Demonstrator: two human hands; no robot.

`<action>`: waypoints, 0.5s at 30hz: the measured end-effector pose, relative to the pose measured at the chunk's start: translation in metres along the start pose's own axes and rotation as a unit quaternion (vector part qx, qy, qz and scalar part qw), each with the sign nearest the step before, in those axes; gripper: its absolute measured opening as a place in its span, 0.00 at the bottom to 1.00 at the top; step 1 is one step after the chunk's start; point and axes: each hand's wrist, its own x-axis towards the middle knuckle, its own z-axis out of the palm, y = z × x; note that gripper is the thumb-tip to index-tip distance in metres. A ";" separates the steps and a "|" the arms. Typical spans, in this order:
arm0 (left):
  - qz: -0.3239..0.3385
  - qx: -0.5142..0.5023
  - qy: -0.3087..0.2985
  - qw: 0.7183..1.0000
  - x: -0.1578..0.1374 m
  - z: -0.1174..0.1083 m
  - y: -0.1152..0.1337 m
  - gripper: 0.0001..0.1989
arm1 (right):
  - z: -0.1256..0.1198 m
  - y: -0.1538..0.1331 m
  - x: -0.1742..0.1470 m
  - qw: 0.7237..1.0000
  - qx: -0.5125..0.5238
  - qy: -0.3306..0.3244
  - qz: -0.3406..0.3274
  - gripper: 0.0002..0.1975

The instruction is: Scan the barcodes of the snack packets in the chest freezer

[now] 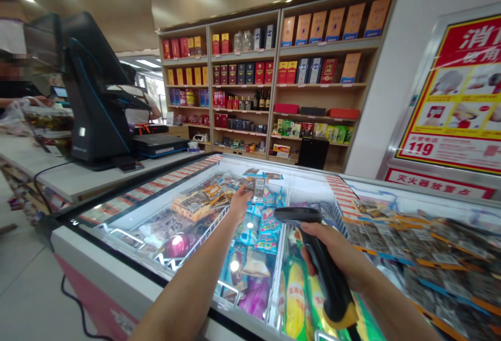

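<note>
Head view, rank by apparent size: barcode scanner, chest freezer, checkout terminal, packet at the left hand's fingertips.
Largest to smallest:
1. Chest freezer, partly out of frame
2. Checkout terminal
3. Barcode scanner, flattered by being close to the camera
4. Packet at the left hand's fingertips

Handheld barcode scanner (323, 265), black with yellow trim, corded at its base, gripped aslant in the right hand (336, 247) with its head pointing leftward; and one small printed packet (259, 188), partly hidden by the left hand's (239, 204) fingers, held above the glass-topped chest freezer (105, 268).
</note>
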 end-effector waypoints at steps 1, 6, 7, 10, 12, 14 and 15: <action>-0.007 -0.004 -0.001 1.000 0.001 0.000 -0.001 0.17 | 0.000 0.001 0.001 1.000 -0.010 0.004 0.003 0.13; -0.007 -0.012 0.005 1.000 0.005 -0.001 -0.005 0.17 | 0.002 0.006 0.004 0.999 -0.044 0.028 -0.003 0.13; -0.003 -0.013 0.001 1.000 0.006 -0.001 -0.006 0.17 | 0.002 0.006 0.004 0.999 -0.042 0.031 -0.004 0.13; 0.007 -0.016 -0.013 1.000 0.007 0.000 -0.008 0.16 | 0.002 0.008 0.004 0.999 -0.031 0.027 -0.006 0.12; 0.012 -0.015 -0.015 1.000 0.008 0.000 -0.009 0.15 | 0.001 0.008 0.004 0.999 -0.029 0.020 -0.003 0.13; 0.013 -0.008 -0.010 1.000 0.008 0.000 -0.010 0.15 | 0.001 0.007 0.004 0.999 -0.035 0.017 0.003 0.14; 0.014 -0.007 -0.009 1.000 0.008 -0.001 -0.010 0.16 | 0.001 0.007 0.004 0.999 -0.041 0.021 0.005 0.14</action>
